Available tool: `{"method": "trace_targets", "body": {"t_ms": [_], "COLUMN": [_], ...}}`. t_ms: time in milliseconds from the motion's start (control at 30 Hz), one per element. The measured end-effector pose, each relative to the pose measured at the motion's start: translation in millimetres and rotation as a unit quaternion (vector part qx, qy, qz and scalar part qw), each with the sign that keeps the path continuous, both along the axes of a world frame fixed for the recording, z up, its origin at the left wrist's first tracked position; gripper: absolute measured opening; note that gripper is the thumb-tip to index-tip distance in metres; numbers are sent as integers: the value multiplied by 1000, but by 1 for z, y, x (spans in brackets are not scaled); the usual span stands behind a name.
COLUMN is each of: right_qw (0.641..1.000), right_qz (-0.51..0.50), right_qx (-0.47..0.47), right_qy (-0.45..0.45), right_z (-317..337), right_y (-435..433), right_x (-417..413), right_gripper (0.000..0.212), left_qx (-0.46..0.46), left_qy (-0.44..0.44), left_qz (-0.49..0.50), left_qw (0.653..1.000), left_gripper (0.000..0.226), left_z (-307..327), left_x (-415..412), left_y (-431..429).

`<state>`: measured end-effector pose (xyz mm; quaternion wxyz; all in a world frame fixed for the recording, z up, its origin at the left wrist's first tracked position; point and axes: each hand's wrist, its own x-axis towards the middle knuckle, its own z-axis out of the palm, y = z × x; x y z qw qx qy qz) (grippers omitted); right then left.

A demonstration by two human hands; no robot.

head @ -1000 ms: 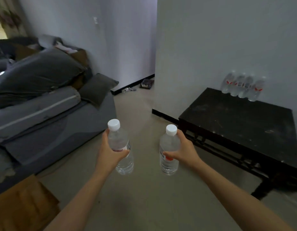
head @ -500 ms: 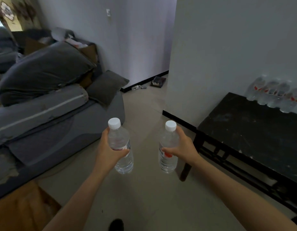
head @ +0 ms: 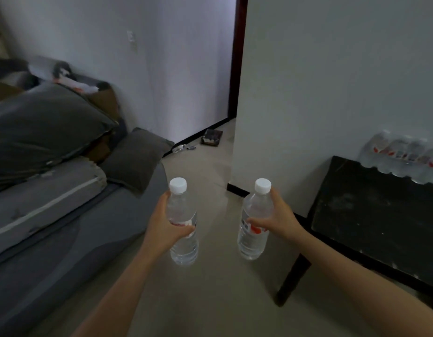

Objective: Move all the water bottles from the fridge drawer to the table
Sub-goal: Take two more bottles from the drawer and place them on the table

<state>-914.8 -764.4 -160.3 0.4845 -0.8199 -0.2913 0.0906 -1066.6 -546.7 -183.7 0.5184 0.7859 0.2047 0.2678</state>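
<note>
My left hand [head: 165, 226] grips a clear water bottle [head: 183, 246] with a white cap, held upright over the floor. My right hand [head: 278, 218] grips a second clear water bottle [head: 251, 244] with a red label, also upright. To the right stands a black table [head: 371, 215]. Several water bottles [head: 402, 156] stand in a row at its far edge against the wall. The fridge drawer is out of view.
A grey sofa [head: 52, 227] with dark cushions [head: 135, 161] fills the left side. A white wall corner [head: 237, 142] juts out ahead, with a doorway and a small dark object [head: 211, 137] on the floor behind it. Beige floor lies between sofa and table.
The view has swung left and moved forward, so the table and its bottles have slid toward the right edge. Both hands still hold their bottles in front of me.
</note>
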Motion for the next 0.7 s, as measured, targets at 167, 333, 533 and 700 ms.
{"method": "trace_targets", "body": {"t_ms": [167,333,533,700], "right_qw": [999,996,994,993], "right_qz": [-46,-79,-103,-121], "right_qx": [-19,-32,-32,-9], "right_qy": [14,7,6,-2], "right_z": [-4,-16,-19,-17], "right_y": [20,27,30,31], "right_x": [44,114,228,299], "right_gripper": [71,68,69,67], "left_qx": [-16,-12,-18,-10], "left_qy": [7,28,11,-1], "left_qz": [-16,-60,-73,-76], "left_qw": [1000,998,997,997], "left_gripper": [87,92,89,89], "left_z": [-5,-17,-12,-5], "left_x": [65,153,262,334], "left_y": [35,46,48,48]}}
